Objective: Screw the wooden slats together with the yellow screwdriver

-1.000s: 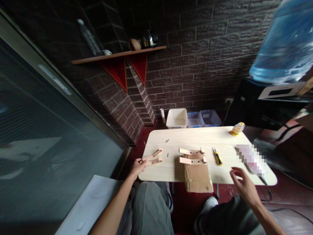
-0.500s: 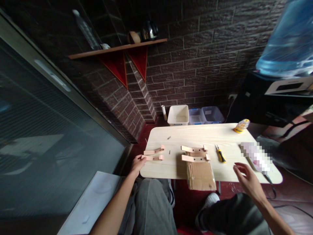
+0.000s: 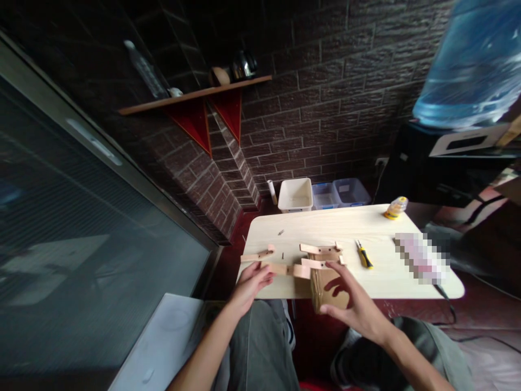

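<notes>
My left hand point(image 3: 250, 286) pinches one end of a pale wooden strip point(image 3: 280, 269) with a block at its far end, held above the table's front part. My right hand point(image 3: 362, 308) reaches over the cardboard box point(image 3: 319, 296), thumb and fingers spread apart in a curve, with nothing visibly gripped. Whether its fingertips touch the box or the nearer wooden strip point(image 3: 312, 264) is unclear. Another drilled strip point(image 3: 319, 249) lies behind it, across the box. A similar strip point(image 3: 256, 256) rests on the table at left, near a small screw point(image 3: 283, 256).
On the light wooden table point(image 3: 325, 220) are a yellow-and-black screwdriver point(image 3: 365, 256), a few small screws point(image 3: 280, 232), a clear container with a yellow base point(image 3: 395, 208) and a blurred-out corded item point(image 3: 419, 258). Plastic bins point(image 3: 296, 194) stand behind. A glass door point(image 3: 101, 217) is at left.
My left hand has lifted the nearer left-hand wooden strip and brought it right. My right hand has moved left from the table's right side to over the cardboard box.
</notes>
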The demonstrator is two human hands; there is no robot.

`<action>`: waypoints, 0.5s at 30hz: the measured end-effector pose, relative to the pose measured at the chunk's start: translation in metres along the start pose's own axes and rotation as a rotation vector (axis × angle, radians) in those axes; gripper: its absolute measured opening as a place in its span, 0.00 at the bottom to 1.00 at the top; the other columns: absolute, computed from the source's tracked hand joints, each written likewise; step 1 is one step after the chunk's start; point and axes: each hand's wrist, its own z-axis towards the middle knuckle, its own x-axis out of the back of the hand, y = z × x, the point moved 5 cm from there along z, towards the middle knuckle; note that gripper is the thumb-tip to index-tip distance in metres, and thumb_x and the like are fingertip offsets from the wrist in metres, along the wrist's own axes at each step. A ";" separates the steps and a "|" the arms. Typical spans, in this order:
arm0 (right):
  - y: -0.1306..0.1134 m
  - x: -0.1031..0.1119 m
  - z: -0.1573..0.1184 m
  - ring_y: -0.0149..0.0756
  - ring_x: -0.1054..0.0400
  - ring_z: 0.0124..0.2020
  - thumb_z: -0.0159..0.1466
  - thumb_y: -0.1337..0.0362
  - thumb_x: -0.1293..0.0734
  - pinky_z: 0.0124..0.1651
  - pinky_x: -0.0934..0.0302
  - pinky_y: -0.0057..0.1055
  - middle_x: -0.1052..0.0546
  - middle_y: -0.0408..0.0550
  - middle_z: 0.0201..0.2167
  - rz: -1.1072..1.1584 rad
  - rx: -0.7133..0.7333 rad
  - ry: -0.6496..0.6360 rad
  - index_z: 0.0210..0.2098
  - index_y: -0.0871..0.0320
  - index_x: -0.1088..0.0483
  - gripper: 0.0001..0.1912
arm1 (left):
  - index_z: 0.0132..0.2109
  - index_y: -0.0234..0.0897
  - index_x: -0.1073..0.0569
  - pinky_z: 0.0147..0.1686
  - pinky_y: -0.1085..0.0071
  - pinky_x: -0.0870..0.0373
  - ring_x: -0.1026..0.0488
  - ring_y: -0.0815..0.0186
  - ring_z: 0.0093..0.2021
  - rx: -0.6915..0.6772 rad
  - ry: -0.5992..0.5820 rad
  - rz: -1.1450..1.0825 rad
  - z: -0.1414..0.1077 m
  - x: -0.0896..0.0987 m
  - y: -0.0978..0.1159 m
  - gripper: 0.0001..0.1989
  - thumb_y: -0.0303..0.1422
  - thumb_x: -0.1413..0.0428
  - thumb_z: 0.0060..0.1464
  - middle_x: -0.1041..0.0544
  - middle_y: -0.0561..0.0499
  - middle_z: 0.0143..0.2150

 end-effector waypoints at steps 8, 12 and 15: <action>0.009 0.008 -0.018 0.45 0.22 0.38 0.72 0.48 0.32 0.45 0.24 0.40 0.17 0.55 0.47 0.178 -0.079 0.007 0.50 0.55 0.23 0.18 | 0.54 0.37 0.24 0.48 0.63 0.18 0.17 0.55 0.52 -0.021 -0.366 -0.057 -0.050 -0.095 0.010 0.27 0.44 0.28 0.53 0.20 0.40 0.55; 0.035 0.027 -0.031 0.40 0.22 0.32 0.74 0.45 0.37 0.39 0.24 0.39 0.17 0.53 0.42 0.242 -0.173 0.075 0.45 0.56 0.27 0.20 | 0.58 0.38 0.26 0.41 0.68 0.20 0.17 0.57 0.49 -0.051 -0.534 -0.055 -0.059 -0.117 -0.007 0.27 0.40 0.29 0.55 0.21 0.38 0.57; 0.046 0.025 -0.029 0.38 0.22 0.35 0.74 0.45 0.35 0.41 0.24 0.39 0.18 0.51 0.43 0.256 -0.188 0.059 0.44 0.56 0.29 0.19 | 0.53 0.36 0.25 0.41 0.68 0.20 0.17 0.58 0.47 -0.080 -0.542 -0.013 -0.056 -0.134 -0.025 0.25 0.40 0.28 0.53 0.17 0.40 0.50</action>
